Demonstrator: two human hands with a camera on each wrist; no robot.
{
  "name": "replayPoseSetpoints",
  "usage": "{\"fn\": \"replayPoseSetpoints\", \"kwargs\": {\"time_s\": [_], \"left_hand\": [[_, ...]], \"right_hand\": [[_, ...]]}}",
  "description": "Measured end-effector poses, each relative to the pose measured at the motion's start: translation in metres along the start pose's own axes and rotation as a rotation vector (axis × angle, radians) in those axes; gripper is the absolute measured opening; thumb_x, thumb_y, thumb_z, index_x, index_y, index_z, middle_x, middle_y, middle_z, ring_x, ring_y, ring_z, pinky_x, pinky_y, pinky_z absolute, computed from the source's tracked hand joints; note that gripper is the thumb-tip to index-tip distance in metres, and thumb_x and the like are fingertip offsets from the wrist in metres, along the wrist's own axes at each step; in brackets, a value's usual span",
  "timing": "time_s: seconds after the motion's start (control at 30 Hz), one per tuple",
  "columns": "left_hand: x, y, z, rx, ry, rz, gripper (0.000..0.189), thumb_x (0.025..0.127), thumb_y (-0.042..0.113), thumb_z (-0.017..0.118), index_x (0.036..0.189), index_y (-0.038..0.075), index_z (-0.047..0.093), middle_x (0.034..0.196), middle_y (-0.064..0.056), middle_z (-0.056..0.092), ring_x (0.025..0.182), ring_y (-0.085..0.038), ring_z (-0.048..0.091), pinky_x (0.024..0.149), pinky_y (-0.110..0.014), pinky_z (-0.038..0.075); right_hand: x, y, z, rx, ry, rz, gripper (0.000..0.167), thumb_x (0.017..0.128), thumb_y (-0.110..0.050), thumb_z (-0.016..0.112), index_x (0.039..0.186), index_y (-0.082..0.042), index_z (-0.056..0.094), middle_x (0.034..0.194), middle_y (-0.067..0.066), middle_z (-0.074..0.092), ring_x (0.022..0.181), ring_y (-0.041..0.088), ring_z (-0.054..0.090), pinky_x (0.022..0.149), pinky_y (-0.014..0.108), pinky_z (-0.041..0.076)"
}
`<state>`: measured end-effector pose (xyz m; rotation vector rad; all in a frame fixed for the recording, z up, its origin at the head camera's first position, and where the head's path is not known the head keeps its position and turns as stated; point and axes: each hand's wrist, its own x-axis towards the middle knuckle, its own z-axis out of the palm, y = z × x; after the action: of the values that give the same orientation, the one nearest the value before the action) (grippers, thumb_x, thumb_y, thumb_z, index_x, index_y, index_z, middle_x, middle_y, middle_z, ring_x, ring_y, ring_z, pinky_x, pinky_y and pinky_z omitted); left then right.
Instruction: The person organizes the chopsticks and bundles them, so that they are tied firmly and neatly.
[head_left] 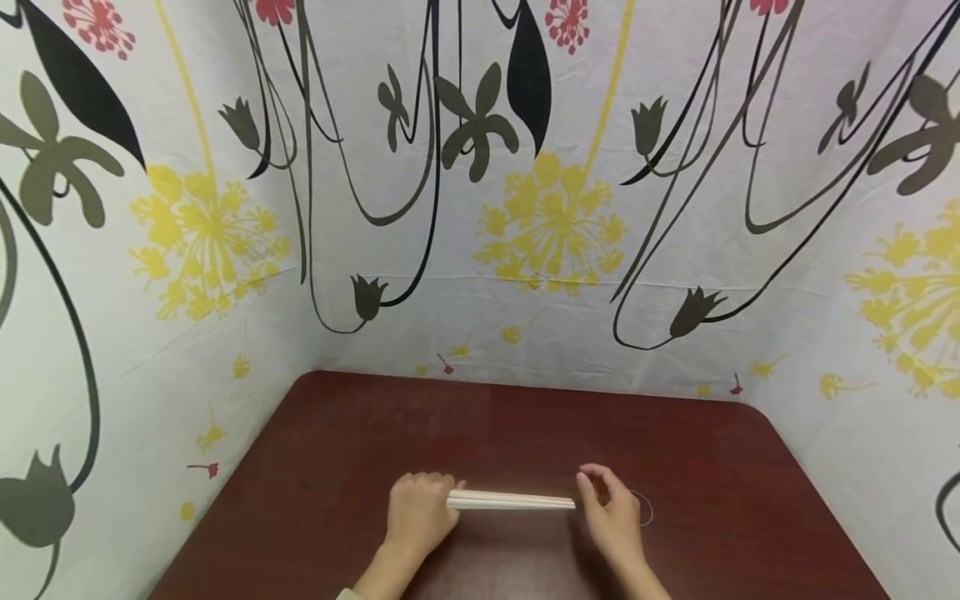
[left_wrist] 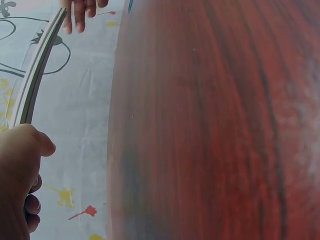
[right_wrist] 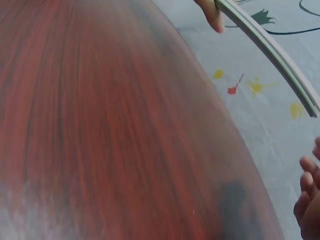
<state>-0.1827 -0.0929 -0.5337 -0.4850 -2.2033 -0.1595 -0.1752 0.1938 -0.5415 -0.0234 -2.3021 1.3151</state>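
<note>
A bundle of pale chopsticks [head_left: 510,500] is held sideways above the table, its tips toward the right. My left hand [head_left: 422,512] grips the thicker end, fingers wrapped round it and thumb along the side, as the left wrist view also shows. Just off the tips is my right hand [head_left: 613,517], with its fingers loosely curved, thumb apart and nothing held. In the right wrist view, the right fingers [right_wrist: 307,182] show below the tips of the bundle. A thin loop [head_left: 651,508], like a cord or band, lies on the table beside the right hand, partly hidden by it.
The dark red wood-grain table [head_left: 420,425] has rounded far corners. Behind it and along both sides hangs a white cloth [head_left: 465,333] printed with flowers, close to the table's edges.
</note>
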Motion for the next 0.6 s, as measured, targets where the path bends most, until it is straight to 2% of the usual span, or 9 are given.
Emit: {"fn": "replayPoseSetpoints", "kwargs": {"time_s": [0.07, 0.13, 0.23, 0.3, 0.4, 0.6], "left_hand": [[-0.001, 0.0, 0.001, 0.001, 0.001, 0.003, 0.04, 0.065, 0.024, 0.087, 0.051, 0.018, 0.05, 0.046, 0.005, 0.049, 0.038, -0.013, 0.043, 0.042, -0.026, 0.027], [-0.003, 0.0, 0.002, 0.0, 0.003, 0.003, 0.039, 0.065, 0.024, 0.087, 0.051, 0.018, 0.051, 0.047, 0.005, 0.05, 0.039, -0.014, 0.045, 0.042, -0.027, 0.028], [-0.004, -0.001, 0.003, 0.001, 0.009, 0.001, 0.038, 0.064, 0.023, 0.087, 0.051, 0.018, 0.052, 0.047, 0.005, 0.05, 0.039, -0.014, 0.047, 0.042, -0.027, 0.029], [-0.004, -0.002, 0.003, -0.002, 0.012, -0.002, 0.038, 0.064, 0.023, 0.087, 0.051, 0.018, 0.052, 0.047, 0.004, 0.05, 0.039, -0.015, 0.046, 0.042, -0.028, 0.029], [-0.005, -0.003, 0.003, -0.006, 0.009, -0.004, 0.038, 0.064, 0.023, 0.086, 0.051, 0.017, 0.051, 0.047, 0.004, 0.049, 0.039, -0.015, 0.046, 0.042, -0.028, 0.029], [-0.006, -0.003, 0.003, -0.011, -0.012, -0.007, 0.039, 0.065, 0.022, 0.087, 0.051, 0.017, 0.05, 0.047, 0.004, 0.049, 0.039, -0.014, 0.045, 0.042, -0.027, 0.028]], "right_hand": [[0.0, 0.007, -0.003, -0.095, 0.032, -0.053, 0.011, 0.088, -0.005, 0.076, 0.099, -0.007, 0.072, 0.083, -0.001, 0.07, 0.063, 0.003, 0.056, 0.058, 0.021, 0.046], [0.0, 0.013, -0.008, -0.194, 0.024, -0.078, 0.015, 0.084, -0.005, 0.08, 0.097, -0.009, 0.072, 0.082, -0.002, 0.07, 0.062, 0.003, 0.055, 0.058, 0.025, 0.046], [0.001, 0.02, -0.019, -0.348, -0.052, -0.056, 0.023, 0.082, -0.014, 0.083, 0.102, -0.01, 0.072, 0.086, -0.001, 0.07, 0.062, 0.01, 0.056, 0.056, 0.032, 0.047], [0.002, 0.025, -0.025, -0.448, -0.11, -0.014, 0.03, 0.082, -0.021, 0.084, 0.107, -0.01, 0.071, 0.09, 0.001, 0.07, 0.065, 0.017, 0.06, 0.056, 0.039, 0.048], [0.003, 0.032, -0.033, -0.517, -0.137, 0.003, 0.039, 0.081, -0.026, 0.085, 0.111, -0.007, 0.068, 0.09, 0.003, 0.067, 0.067, 0.023, 0.063, 0.057, 0.042, 0.049], [0.004, 0.046, -0.046, -0.567, -0.175, 0.029, 0.032, 0.081, -0.029, 0.085, 0.098, -0.008, 0.068, 0.084, 0.003, 0.062, 0.066, 0.021, 0.06, 0.056, 0.041, 0.049]]}}
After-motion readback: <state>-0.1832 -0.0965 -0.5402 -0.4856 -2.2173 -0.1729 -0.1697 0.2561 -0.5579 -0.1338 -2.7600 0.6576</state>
